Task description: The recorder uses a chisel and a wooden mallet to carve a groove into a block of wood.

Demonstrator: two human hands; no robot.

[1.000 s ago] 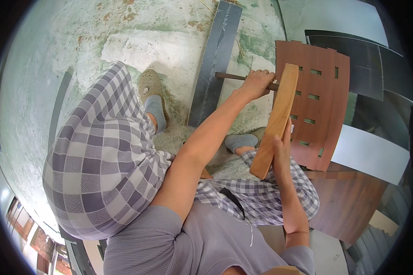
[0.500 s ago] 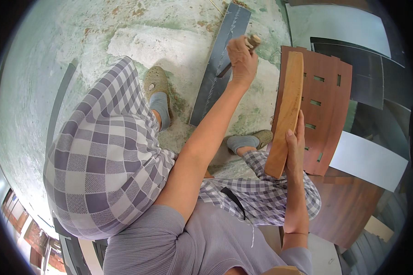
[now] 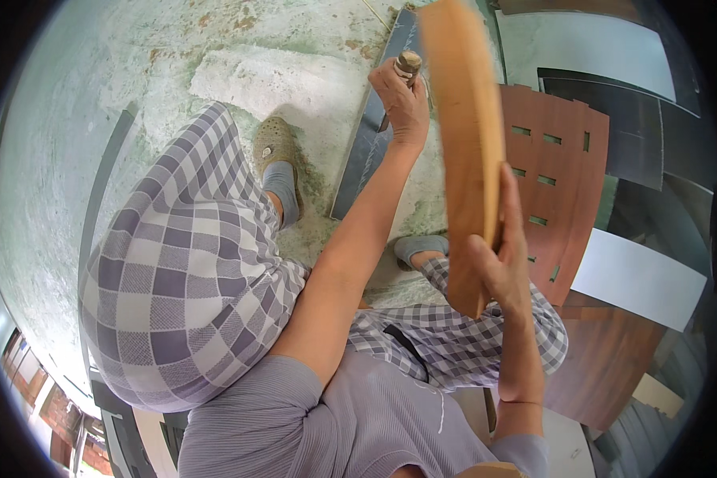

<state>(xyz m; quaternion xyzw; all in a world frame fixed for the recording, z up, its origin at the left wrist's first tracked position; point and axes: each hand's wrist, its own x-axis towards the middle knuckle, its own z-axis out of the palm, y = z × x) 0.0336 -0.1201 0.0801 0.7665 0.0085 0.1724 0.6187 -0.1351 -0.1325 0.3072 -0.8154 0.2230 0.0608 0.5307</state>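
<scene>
- Head view: left hand (image 3: 401,103) is above the dark grey board (image 3: 365,159), fingers wrapped firmly round the handle of a chisel-like tool (image 3: 407,67).
- Tool: butt end of handle protrudes above the fist; a short dark length of blade shows below the hand, against the board. Contact of the tip with the board cannot be confirmed.
- Right hand (image 3: 502,267) grips the lower end of a long wooden block (image 3: 470,151), thumb on the near side, fingers extended along the other edge.
- Block: raised lengthwise, just right of the tool and apart from it; upper part blurred. It covers part of the board and of the brown slotted panel (image 3: 562,179).
- Board: lies slantwise on the stained green-white floor (image 3: 167,119), beyond the feet; a pale, jagged line runs along its face.
- Person: seated or squatting low (support not visible), checked trousers (image 3: 175,279), grey ribbed shirt (image 3: 382,406); a perforated clog (image 3: 273,142) on the left foot.
- Right side: white panel (image 3: 639,279) near the slotted one; wood-grain board (image 3: 609,362) below; black panels (image 3: 613,123) above.
</scene>
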